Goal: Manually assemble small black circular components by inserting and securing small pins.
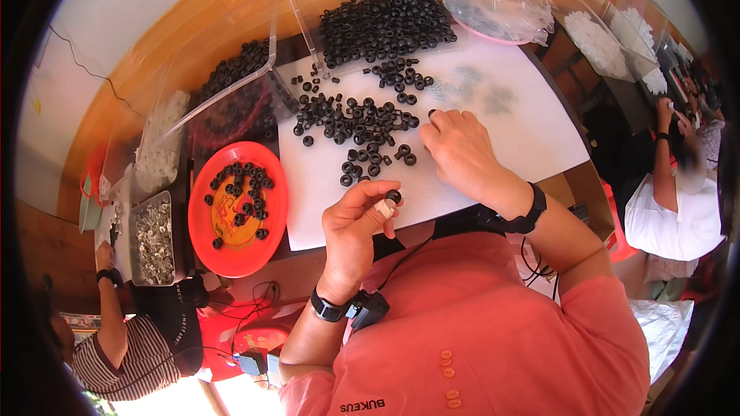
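My left hand (356, 219) is closed in a pinch around a round black plastic part (393, 196) with a hole in it. A whitish wrap (384, 208) covers the thumb's tip. My right hand (466, 150) is over the white sheet on the table, its fingers bent together. At its fingertips shows a small dark piece (432, 112), mostly hidden. Left of the right hand lies a loose spread of black ring-shaped and smaller black parts (358, 119). Several bigger rings (362, 166) lie nearer my left hand.
Beyond the spread, a clear bin holds a heap of black parts (385, 23). A red plate (202, 243) with black parts and a tray of small metal pieces (154, 239) are at left. Co-workers sit at left (146, 339) and right (671, 208). A plastic bag (501, 8) lies far right.
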A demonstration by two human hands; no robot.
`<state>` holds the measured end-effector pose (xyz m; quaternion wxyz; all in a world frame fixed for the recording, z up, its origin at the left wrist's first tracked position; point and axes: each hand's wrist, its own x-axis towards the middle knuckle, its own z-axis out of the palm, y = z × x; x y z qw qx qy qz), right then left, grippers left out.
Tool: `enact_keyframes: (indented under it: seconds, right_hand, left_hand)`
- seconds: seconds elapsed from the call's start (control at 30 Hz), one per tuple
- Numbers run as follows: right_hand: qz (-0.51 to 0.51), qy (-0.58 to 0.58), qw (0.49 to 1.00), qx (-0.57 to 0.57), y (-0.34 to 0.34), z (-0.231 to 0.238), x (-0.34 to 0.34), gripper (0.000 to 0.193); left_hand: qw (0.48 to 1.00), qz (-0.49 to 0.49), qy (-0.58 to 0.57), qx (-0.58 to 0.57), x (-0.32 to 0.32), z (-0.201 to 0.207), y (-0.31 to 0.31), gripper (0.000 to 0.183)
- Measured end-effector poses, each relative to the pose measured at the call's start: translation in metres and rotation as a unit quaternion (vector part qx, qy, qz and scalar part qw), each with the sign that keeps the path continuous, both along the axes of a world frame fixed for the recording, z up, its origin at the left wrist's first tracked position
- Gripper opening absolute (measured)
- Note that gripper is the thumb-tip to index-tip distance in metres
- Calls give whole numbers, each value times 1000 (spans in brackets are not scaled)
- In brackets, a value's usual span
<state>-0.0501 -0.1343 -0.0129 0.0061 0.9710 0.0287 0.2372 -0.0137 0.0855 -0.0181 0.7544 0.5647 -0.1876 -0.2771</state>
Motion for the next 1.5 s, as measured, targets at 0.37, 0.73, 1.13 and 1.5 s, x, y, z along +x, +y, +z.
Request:
enact_keyframes:
  seconds: [0.37,0.73,1.13,1.5]
  right_hand:
    - [206,-45,889,407,38,22,-19,24]
    - [265,-151,929,212,49,22,-15,33]
    - [218,-74,930,286,56,11,-29,41]
    - [106,48,981,158,17,34,11,14]
  left_hand:
    - [999,2,28,-37,3,-4,-1,21]
    - [996,6,66,-64,6,-11,1,18]
    - [993,18,80,-81,5,-7,0,16]
    - [988,50,76,-124,14,0,25,20]
